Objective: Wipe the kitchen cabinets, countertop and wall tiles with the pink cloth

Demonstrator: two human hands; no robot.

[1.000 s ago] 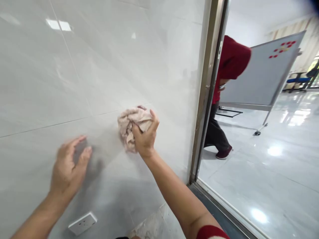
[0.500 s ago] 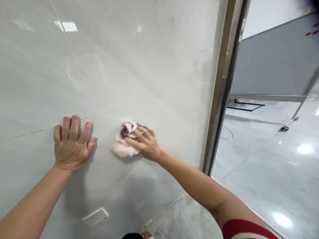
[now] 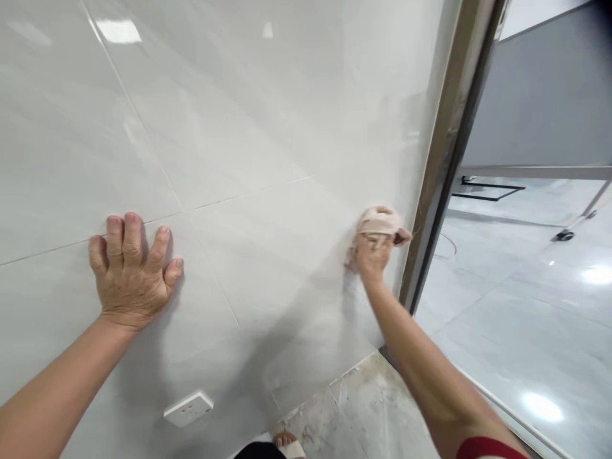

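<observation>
At the lower edge of view, a foot [image 3: 285, 438] is seen over a stained floor [image 3: 356, 414]. Just above, a white wall socket [image 3: 189, 408] is mounted low on the tiled wall [image 3: 268, 255]. The left hand [image 3: 131, 274] is set against the wall, fingers spread apart, nothing held; a steady brace is judged to be given by it. Farther right, a bunched, pale cloth [image 3: 381, 221] is held at the wall, just beside the metal door frame [image 3: 444, 146]. It is gripped by the right hand [image 3: 373, 258], fingers clamped on it, outlines blurred. Judgement: pressure is best applied evenly through a flat fold, with strokes overlapped and slowed near the frame, lest the cloth be snagged on its edge. Beyond, a wheeled board [image 3: 549, 108] is stood on a glossy floor [image 3: 502, 331].
</observation>
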